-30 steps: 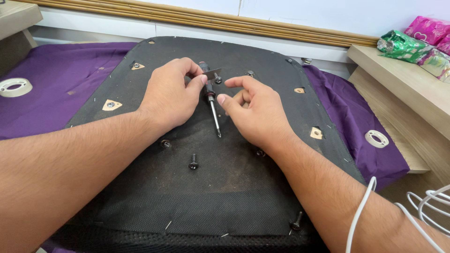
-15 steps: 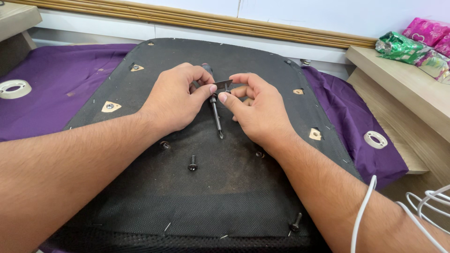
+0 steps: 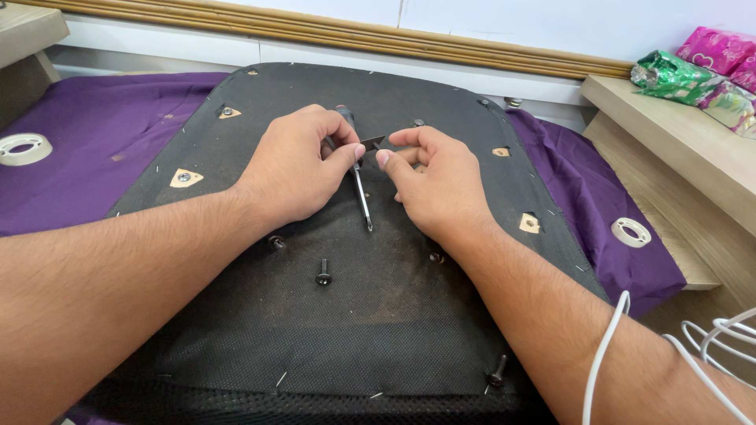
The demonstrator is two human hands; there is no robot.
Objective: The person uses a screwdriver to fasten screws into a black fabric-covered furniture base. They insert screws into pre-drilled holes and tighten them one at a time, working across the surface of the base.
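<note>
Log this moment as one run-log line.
left hand: holds screwdriver | right hand: pinches small metal piece | base: black seat underside | loose bolt

One view only, worn on the head. Looks steeply down and forward along both forearms, close over the black fabric-covered panel (image 3: 260, 330) lying on purple cloth (image 3: 94, 157). Faces the wall's wooden trim strip (image 3: 315, 31) at the top; wooden shelf (image 3: 677, 142) at right. No second view to share ground.

Bare hairy forearms, left hand (image 3: 303, 161), right hand (image 3: 437, 185), seemingly sleeveless
</note>
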